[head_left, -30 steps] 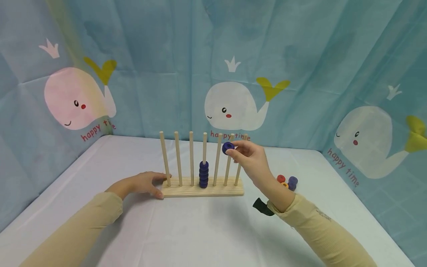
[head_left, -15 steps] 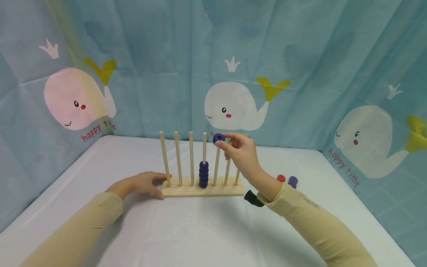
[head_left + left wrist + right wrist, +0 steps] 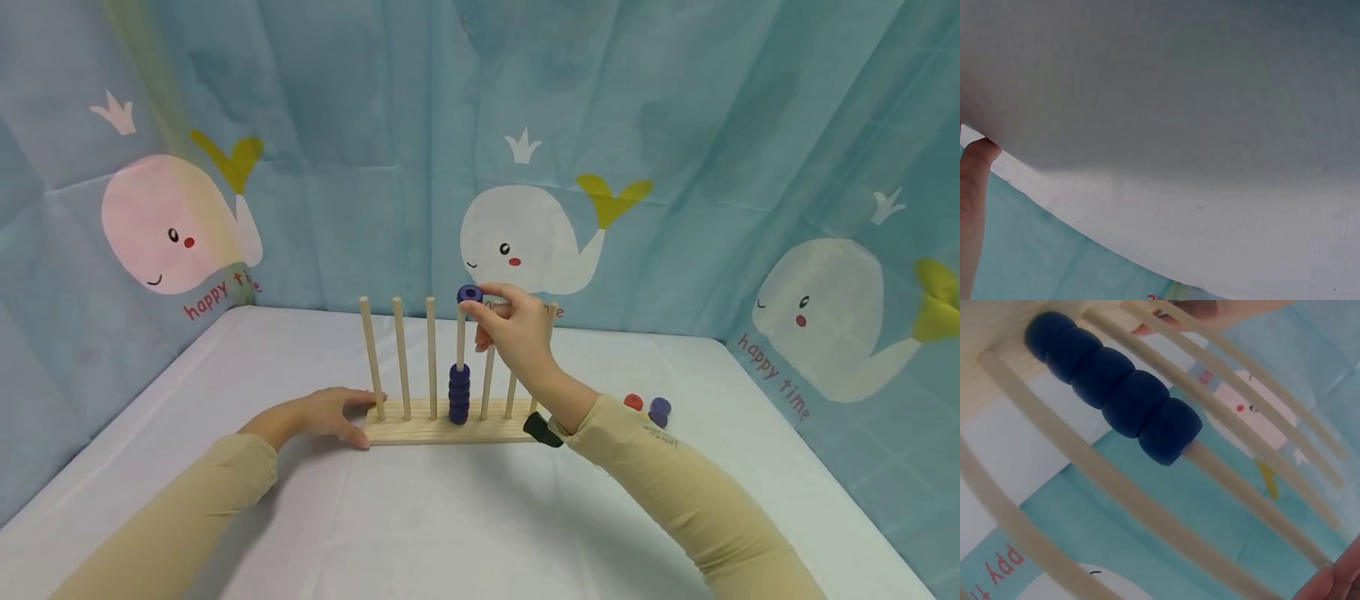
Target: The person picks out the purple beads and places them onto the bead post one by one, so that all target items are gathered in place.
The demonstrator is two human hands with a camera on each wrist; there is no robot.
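My right hand pinches a dark blue bead between thumb and index finger. The bead, its hole facing up, is right at the top of the middle peg of a wooden peg stand. Lower on that peg sits a stack of several blue beads, seen close up in the right wrist view as a blue column. In that view, right fingertips show at the peg's tip; the held bead is hidden. My left hand holds the stand's left end, thumb at the front corner, fingers behind.
On the white table, right of the stand, lie a red bead and purple-blue beads, with a bit of yellow beside the sleeve. A dark strap-like piece hangs by the right cuff. Blue curtain surrounds the table.
My right hand has carried the blue bead left and slightly up, from near the right-hand pegs to the middle peg's top. The left hand, stand and stacked beads stay put.
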